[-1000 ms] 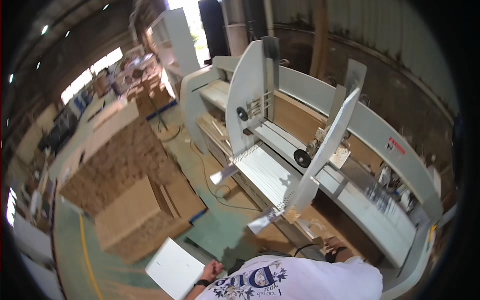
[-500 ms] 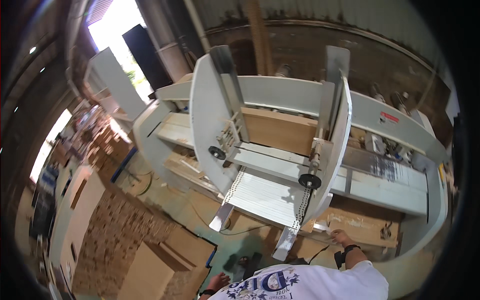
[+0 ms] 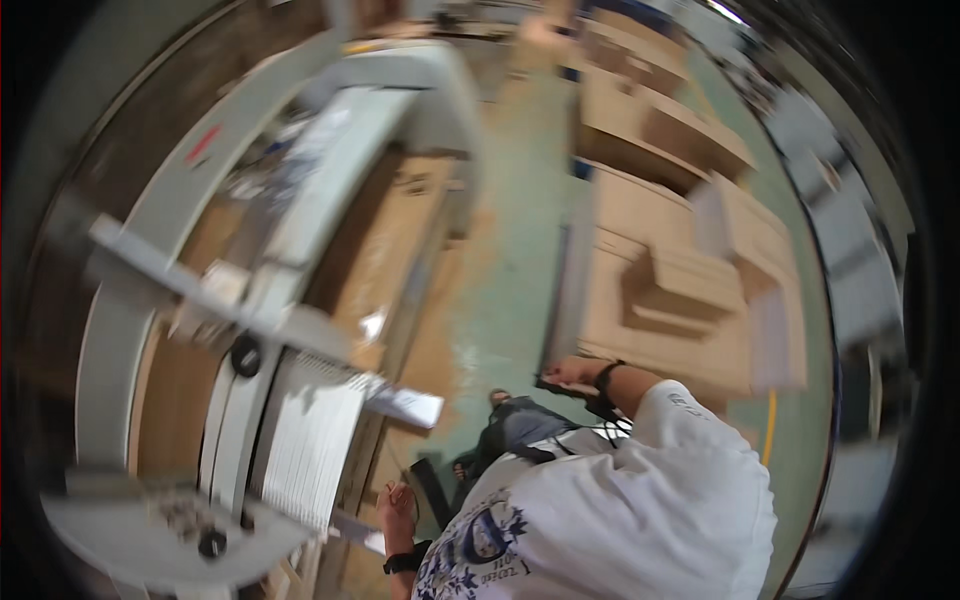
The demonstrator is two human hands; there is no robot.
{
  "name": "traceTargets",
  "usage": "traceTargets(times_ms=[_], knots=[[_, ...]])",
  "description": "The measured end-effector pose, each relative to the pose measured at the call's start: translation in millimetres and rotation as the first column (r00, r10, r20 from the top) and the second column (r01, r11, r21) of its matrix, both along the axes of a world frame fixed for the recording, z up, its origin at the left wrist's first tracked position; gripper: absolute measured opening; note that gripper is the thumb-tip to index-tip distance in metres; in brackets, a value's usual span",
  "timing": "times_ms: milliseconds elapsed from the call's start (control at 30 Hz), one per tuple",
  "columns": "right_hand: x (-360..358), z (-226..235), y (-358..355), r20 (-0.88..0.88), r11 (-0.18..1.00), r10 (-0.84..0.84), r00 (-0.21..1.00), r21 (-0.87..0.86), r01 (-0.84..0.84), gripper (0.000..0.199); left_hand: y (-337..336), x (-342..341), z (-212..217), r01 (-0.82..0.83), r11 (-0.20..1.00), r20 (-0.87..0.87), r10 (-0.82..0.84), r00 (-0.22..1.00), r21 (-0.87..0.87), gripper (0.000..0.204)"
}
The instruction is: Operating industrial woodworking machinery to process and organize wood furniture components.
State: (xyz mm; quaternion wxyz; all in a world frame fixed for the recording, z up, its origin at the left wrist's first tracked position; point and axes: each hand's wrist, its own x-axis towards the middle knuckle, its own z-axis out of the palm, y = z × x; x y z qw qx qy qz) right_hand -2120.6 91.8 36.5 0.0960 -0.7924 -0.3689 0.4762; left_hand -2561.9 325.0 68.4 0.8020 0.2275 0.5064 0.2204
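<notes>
My left hand [image 3: 395, 500] hangs low beside the white machine [image 3: 425, 85], near a flat metal arm that juts from its slatted feed bed [image 3: 315, 425]. Its fingers look loosely bent and apart, with nothing seen in them. My right hand [image 3: 572, 371] is stretched out at the near left corner of a stack of brown boards [image 3: 680, 360]. Its fingers are blurred, and a dark strip lies just below them; whether they touch or grip it is hidden. Both wrists wear dark bands.
More brown board stacks [image 3: 640, 120] stand farther along, on the right. Green floor [image 3: 520, 240] runs between machine and stacks. A black wheel [image 3: 245, 355] sits on the machine, with a wooden shelf [image 3: 385, 260] low along its side. A yellow line [image 3: 771, 425] marks the floor.
My view has swung to the right, so the machine now lies on the left and board stacks on the right. My right hand has left the machine's low shelf for the stack's corner.
</notes>
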Motion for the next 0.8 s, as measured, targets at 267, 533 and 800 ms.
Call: traceTargets(times_ms=[267, 533, 800], knots=[[-77.9, 2.3, -213.4, -0.121, 0.649, -0.750, 0.650, -0.320, 0.690, 0.052, -26.1, 189.9, 11.7, 0.711, 0.691, 0.123, -0.700, 0.704, -0.133, 0.034], [-133.7, -20.3, -315.1, -0.044, 0.148, -0.989, 0.142, -0.307, 0.940, 0.040, -87.9, 310.0, 41.0, 0.894, 0.441, 0.191, -0.874, 0.447, -0.074, 0.036], [-134.2, -1.5, -349.6, -0.202, -0.100, -0.971, -0.125, -0.128, 0.987, 0.044, -142.1, 389.4, 38.6, 0.925, 0.358, 0.180, -0.909, 0.376, -0.128, 0.031]])
